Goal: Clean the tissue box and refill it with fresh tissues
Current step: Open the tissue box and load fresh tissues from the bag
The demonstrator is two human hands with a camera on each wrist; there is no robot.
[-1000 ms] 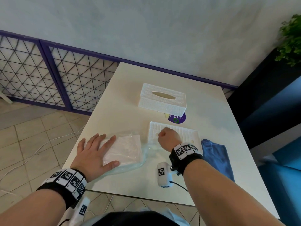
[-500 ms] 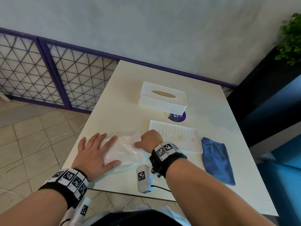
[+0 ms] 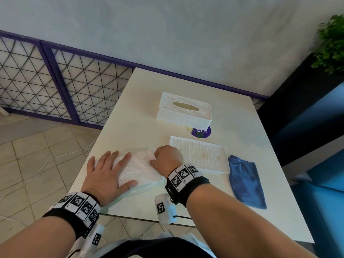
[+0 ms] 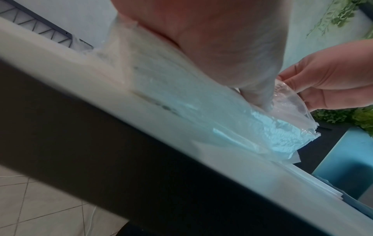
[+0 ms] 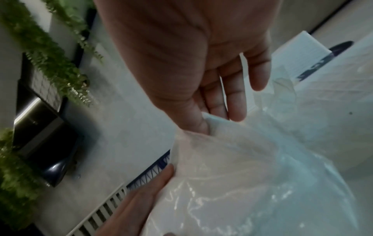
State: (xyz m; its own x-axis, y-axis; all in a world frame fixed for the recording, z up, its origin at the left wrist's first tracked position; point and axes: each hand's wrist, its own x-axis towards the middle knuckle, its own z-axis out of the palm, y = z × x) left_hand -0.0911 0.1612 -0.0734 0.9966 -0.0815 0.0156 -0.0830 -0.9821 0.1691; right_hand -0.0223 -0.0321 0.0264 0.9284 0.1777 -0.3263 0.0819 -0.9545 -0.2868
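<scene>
A pack of white tissues in a clear plastic wrapper (image 3: 141,170) lies near the table's front left edge. My left hand (image 3: 111,168) presses flat on its left half, fingers straight. At the pack's right end, my right hand (image 3: 158,158) pinches the loose wrapper film (image 5: 203,126) between thumb and fingers; the left wrist view shows this pinch on the film (image 4: 288,97). The white woven tissue box cover (image 3: 184,110) stands further back with its slot up. Its ribbed white base plate (image 3: 201,155) lies flat just right of my right hand.
A folded blue cloth (image 3: 245,181) lies right of the base plate. A purple round sticker (image 3: 202,132) shows on the table (image 3: 130,118) by the box. A purple mesh fence (image 3: 65,86) stands left, a green plant (image 3: 331,43) at the back right.
My right hand has moved left from the base plate to the right end of the tissue pack and taken hold of the wrapper. The left hand has stayed pressed on the pack.
</scene>
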